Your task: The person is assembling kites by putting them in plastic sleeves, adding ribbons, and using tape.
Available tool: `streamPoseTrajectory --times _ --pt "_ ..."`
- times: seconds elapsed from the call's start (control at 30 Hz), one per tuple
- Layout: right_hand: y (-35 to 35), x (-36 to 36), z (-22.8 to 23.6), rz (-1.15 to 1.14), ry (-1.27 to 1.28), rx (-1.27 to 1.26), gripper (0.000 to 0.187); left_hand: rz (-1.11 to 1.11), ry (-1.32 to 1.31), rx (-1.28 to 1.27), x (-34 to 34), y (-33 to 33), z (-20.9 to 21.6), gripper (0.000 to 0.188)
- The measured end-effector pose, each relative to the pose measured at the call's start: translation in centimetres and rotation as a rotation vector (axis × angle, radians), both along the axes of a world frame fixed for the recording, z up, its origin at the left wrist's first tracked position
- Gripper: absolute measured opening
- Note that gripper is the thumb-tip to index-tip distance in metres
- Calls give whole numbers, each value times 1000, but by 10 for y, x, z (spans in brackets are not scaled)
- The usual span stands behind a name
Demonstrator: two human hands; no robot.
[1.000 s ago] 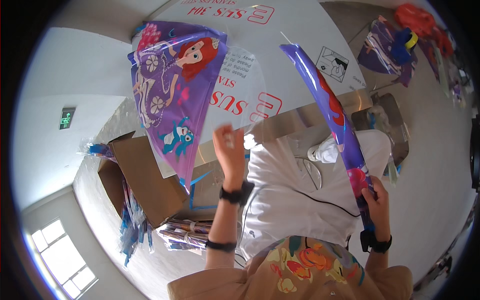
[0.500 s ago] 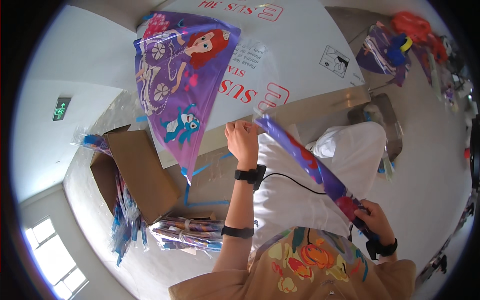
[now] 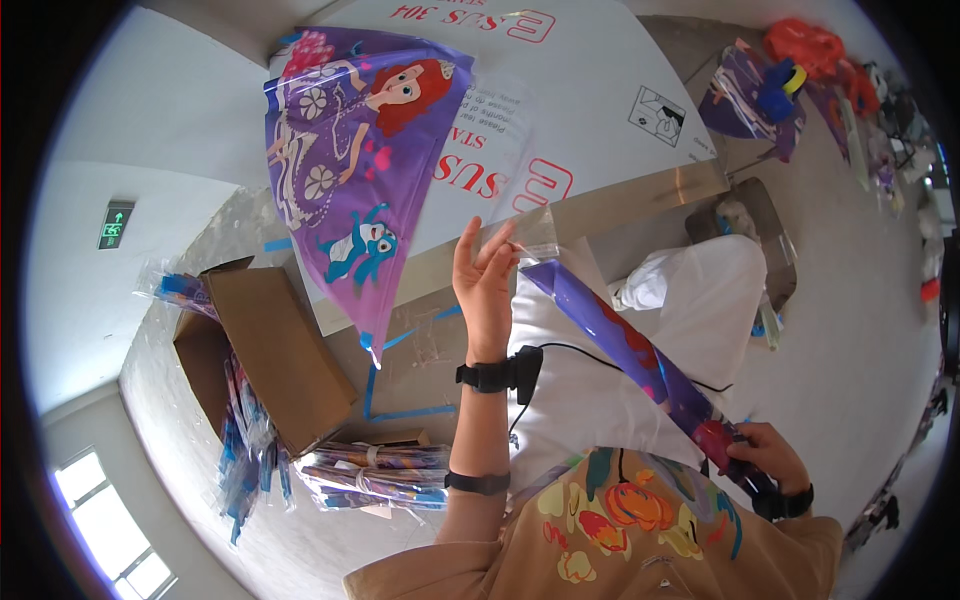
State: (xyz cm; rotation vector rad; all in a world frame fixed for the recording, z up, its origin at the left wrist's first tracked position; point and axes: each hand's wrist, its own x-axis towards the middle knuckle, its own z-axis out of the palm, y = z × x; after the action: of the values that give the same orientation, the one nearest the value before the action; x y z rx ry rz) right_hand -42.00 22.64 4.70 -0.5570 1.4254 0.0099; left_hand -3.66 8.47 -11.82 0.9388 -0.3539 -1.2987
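Note:
My right hand [image 3: 772, 458] is closed around the lower end of a rolled purple printed film [image 3: 640, 365], which slants up to the left across my lap. Clear plastic [image 3: 538, 236] sticks out past its upper end. Beside that plastic is my left hand [image 3: 485, 290], raised with its fingers apart; the fingertips are at the plastic's edge, and I cannot tell whether they touch it. Ahead to the left, a flat purple triangular sheet [image 3: 345, 190] with a cartoon princess and a blue animal lies on a white printed board [image 3: 600, 90].
A cardboard box [image 3: 275, 355] stands at the left, with packed rolls [image 3: 240, 440] spilling from its side. Bundled rolls [image 3: 380, 470] lie near my left forearm. At the far right are another purple sheet [image 3: 735, 100] and a red plastic bag [image 3: 805, 45]. A black cable [image 3: 610, 360] crosses my lap.
My left hand has turned and spread its fingers, where before they were drawn together near the roll's end. The roll's upper end has dropped slightly; my right hand has shifted a little lower.

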Motion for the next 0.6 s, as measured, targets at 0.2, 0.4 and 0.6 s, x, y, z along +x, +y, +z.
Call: streamPoseTrajectory --times 0.2,0.4,0.6 --pt "13 5 5 -125 -39 23 17 -65 -77 -84 -1 4 18 63" --pt "19 9 4 -135 -75 -30 19 -92 -217 -160 -7 5 31 73" --pt "16 11 0 -179 -115 -142 20 -123 -220 -179 -15 6 37 74"
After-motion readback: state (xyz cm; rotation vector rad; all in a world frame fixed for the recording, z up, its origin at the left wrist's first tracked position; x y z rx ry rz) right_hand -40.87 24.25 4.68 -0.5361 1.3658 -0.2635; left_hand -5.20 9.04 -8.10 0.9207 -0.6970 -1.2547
